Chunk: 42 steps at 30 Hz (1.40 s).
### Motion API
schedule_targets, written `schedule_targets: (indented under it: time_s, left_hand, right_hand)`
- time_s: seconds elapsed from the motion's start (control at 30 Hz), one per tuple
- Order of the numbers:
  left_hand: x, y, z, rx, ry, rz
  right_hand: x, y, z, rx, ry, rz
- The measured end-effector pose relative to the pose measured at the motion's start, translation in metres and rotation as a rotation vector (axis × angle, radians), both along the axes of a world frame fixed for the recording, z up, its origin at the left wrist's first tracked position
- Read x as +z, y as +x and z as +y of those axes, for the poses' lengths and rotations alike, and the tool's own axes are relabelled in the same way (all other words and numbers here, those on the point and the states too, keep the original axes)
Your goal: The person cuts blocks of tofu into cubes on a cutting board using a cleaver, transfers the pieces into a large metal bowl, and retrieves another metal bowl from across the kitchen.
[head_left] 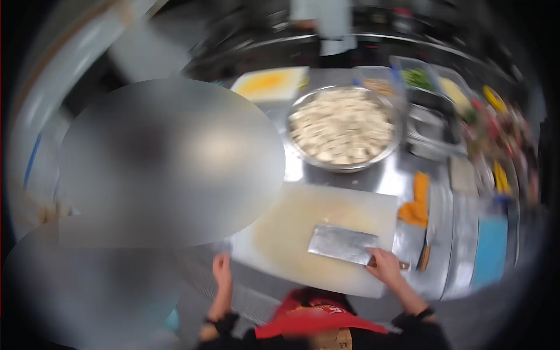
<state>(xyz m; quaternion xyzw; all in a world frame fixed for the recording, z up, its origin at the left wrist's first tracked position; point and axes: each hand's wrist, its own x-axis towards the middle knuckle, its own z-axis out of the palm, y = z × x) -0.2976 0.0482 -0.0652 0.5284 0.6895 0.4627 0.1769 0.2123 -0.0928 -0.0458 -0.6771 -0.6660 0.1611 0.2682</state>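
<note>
My right hand (385,266) is closed round the wooden handle of a cleaver (343,244). The broad metal blade lies flat over the white cutting board (280,256), pointing left. Yellowish stains and a few small pale bits mark the board. Off the board's left edge, near its lower left corner, is my left hand (221,266), with the fingers drawn together and nothing visible in them. Behind the board stands a large metal bowl (297,153) heaped with pale cut pieces (344,123), whose kind I cannot make out.
An orange cloth (415,204) and a knife (426,248) lie right of the board. Farther right is a blue board (490,251). Containers, one with chopped greens (416,78), stand behind. A yellow-stained white board (245,90) is back left. Grey blurred patches hide the left side; a person (332,26) stands beyond.
</note>
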Motion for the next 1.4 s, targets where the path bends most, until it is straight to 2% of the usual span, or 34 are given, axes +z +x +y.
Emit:
schedule_targets:
  time_s: [0.03, 0.1, 0.17, 0.27, 0.3, 0.4, 0.5, 0.63, 0.67, 0.8, 1.03, 1.07, 1.27, 1.33, 1.4]
  left_hand:
    - [-0.015, -0.03, 0.006, -0.04, 0.004, -0.205]
    - [0.021, -0.034, -0.002, 0.049, -0.138, -0.235]
    - [0.024, -0.035, -0.001, 0.053, -0.077, -0.272]
    - [0.041, -0.047, 0.023, 0.022, -0.045, -0.282]
    - [0.027, -0.058, 0.032, -0.011, -0.043, -0.251]
    - [0.009, -0.081, 0.053, -0.078, -0.14, -0.393]
    - [0.021, -0.086, 0.071, -0.093, -0.299, -0.388]
    - [0.018, -0.08, 0.112, -0.267, -0.023, -0.436]
    - [0.017, -0.078, 0.123, -0.292, -0.041, -0.446]
    - [0.031, -0.054, 0.176, -0.477, -0.108, -0.457]
    - [0.048, 0.024, 0.209, -0.536, -0.163, -0.436]
    - [0.056, 0.039, 0.214, -0.644, -0.136, -0.405]
    - [0.082, 0.168, 0.251, -0.816, -0.482, -0.542]
    - [0.089, 0.208, 0.263, -0.825, -0.587, -0.598]
    - [0.086, 0.244, 0.276, -0.754, -0.64, -0.706]
  right_hand:
    - [0.004, -0.008, 0.004, 0.019, 0.003, -0.039]
    - [0.016, -0.017, 0.01, -0.009, 0.032, -0.025]
    - [0.03, -0.021, 0.022, 0.025, 0.067, -0.053]
    - [0.035, -0.027, 0.053, -0.171, 0.283, 0.036]
    - [0.03, -0.028, 0.064, -0.265, 0.155, 0.268]
    - [0.024, -0.031, 0.104, -0.392, 0.062, 0.907]
    - [0.045, -0.045, 0.137, -0.551, 0.002, 1.259]
    - [0.031, -0.033, 0.181, -0.562, 0.063, 1.533]
    - [0.031, -0.03, 0.189, -0.545, 0.109, 1.603]
    - [0.058, -0.036, 0.219, -0.632, 0.16, 1.598]
    - [0.053, -0.016, 0.26, -0.663, 0.193, 1.54]
    - [0.049, -0.012, 0.264, -0.671, 0.212, 1.514]
    - [0.026, 0.005, 0.271, -0.632, 0.271, 1.463]
    - [0.026, 0.004, 0.271, -0.56, 0.264, 1.447]
    - [0.027, 0.004, 0.27, -0.6, 0.258, 1.39]
